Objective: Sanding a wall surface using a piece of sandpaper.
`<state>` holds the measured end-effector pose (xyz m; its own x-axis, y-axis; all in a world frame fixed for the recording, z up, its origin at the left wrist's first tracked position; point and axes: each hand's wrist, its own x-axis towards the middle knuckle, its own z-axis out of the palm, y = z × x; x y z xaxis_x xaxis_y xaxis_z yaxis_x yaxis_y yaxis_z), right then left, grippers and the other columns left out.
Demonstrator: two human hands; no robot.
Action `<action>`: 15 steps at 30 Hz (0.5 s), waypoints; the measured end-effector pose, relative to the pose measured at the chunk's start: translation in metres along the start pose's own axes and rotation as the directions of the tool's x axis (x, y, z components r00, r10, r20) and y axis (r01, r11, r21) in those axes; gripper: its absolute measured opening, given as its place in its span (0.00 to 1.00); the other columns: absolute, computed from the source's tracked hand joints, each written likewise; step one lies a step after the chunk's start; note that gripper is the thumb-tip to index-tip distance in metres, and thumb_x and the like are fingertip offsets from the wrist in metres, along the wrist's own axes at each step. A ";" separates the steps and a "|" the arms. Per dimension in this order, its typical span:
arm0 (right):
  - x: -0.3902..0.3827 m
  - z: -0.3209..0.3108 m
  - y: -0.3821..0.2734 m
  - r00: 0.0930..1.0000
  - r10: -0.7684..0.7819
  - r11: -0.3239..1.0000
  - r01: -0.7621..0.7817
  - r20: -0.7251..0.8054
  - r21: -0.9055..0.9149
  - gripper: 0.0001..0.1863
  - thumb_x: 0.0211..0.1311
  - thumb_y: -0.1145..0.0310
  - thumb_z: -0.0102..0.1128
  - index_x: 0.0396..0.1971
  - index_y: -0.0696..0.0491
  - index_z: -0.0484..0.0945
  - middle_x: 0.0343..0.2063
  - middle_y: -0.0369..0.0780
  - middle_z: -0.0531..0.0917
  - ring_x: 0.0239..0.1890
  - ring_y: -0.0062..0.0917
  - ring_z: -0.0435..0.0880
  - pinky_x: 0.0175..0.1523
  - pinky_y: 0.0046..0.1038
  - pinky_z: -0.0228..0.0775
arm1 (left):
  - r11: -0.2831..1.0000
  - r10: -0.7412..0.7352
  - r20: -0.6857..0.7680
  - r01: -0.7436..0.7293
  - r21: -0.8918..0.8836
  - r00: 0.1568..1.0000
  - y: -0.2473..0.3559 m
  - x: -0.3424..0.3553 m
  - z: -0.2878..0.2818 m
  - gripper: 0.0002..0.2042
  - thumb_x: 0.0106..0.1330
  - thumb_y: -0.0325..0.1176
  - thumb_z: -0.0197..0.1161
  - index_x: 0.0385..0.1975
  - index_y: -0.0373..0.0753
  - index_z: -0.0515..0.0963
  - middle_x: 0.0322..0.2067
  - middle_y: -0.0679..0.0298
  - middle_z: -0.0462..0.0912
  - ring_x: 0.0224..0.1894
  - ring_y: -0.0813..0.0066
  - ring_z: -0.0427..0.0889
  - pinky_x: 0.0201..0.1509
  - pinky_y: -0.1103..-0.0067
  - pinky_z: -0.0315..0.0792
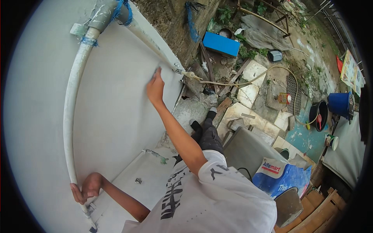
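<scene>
Item, nearest: left hand (86, 188), fingers curled shut around the lower stretch of a white pipe (70, 116) that runs up the grey wall (116, 97); the hand sits near the wall's lower left, just above a pale ledge (136, 174). Item: pipe, bent in the fisheye view, rising from the hand to a grey joint (101, 15) at the wall's top edge, bound there with blue cord (123, 8). Item: right hand (155, 87), arm stretched up, pressed flat against the wall close to its right edge; fingers extended over something small and dark, possibly a pad or sandpaper, too small to identify, so whether they grip it cannot be told. Item: wall surface, smooth and evenly grey over nearly all its visible face; judged largely finished, with only the patch under the right hand being worked. Item: a thinner pipe along the wall's upper right edge ends in a tap (190, 74), from which a hose (272, 72) loops across the yard. Farther: blue plastic bag (279, 176), broken paving slabs (252, 93), black bucket (319, 114), blue bucket (340, 104), blue board (221, 44). Obscured: the pipe's foot, cut off at the lower edge; the right fingertips' contact.
</scene>
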<state>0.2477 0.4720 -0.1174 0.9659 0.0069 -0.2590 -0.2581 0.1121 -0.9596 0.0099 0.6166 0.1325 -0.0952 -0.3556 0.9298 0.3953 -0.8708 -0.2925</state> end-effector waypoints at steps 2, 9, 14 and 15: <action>-0.003 0.007 -0.004 0.999 -0.017 1.000 0.017 0.030 -0.003 0.29 0.67 0.85 0.37 0.69 0.69 0.51 0.65 0.65 0.61 0.69 0.51 0.62 0.73 0.34 0.53 | 1.000 -0.016 0.006 0.017 -0.011 1.000 -0.003 0.001 0.000 0.28 0.73 0.47 0.32 0.30 0.36 0.81 0.27 0.64 0.83 0.41 0.79 0.71 0.51 0.84 0.64; 0.008 0.005 0.036 0.962 -0.220 0.968 0.194 -0.162 -0.159 0.25 0.73 0.77 0.39 0.67 0.68 0.57 0.59 0.63 0.71 0.62 0.52 0.72 0.65 0.36 0.66 | 1.000 -0.008 0.020 0.008 0.002 1.000 -0.003 -0.007 0.000 0.30 0.75 0.49 0.30 0.29 0.36 0.81 0.26 0.65 0.83 0.41 0.79 0.72 0.51 0.83 0.64; 0.011 0.007 0.040 0.986 -0.085 0.993 0.073 -0.140 -0.090 0.25 0.73 0.75 0.39 0.67 0.67 0.59 0.55 0.63 0.75 0.58 0.53 0.75 0.62 0.37 0.69 | 0.996 0.077 0.039 -0.078 0.041 0.996 0.001 0.008 -0.003 0.29 0.74 0.48 0.31 0.30 0.36 0.81 0.25 0.65 0.82 0.40 0.79 0.72 0.50 0.82 0.66; 0.022 0.007 0.040 0.979 -0.087 0.990 0.065 -0.184 -0.127 0.25 0.73 0.75 0.40 0.67 0.66 0.59 0.54 0.63 0.75 0.58 0.53 0.76 0.61 0.38 0.69 | 0.997 0.063 0.040 -0.065 0.040 0.997 0.003 0.008 -0.001 0.29 0.73 0.47 0.32 0.30 0.36 0.81 0.25 0.64 0.82 0.40 0.78 0.72 0.50 0.82 0.67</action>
<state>0.2584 0.4832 -0.1608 0.9640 -0.1859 -0.1900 -0.1960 -0.0146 -0.9805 0.0096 0.6112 0.1388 -0.0337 -0.3963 0.9175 0.4367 -0.8316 -0.3431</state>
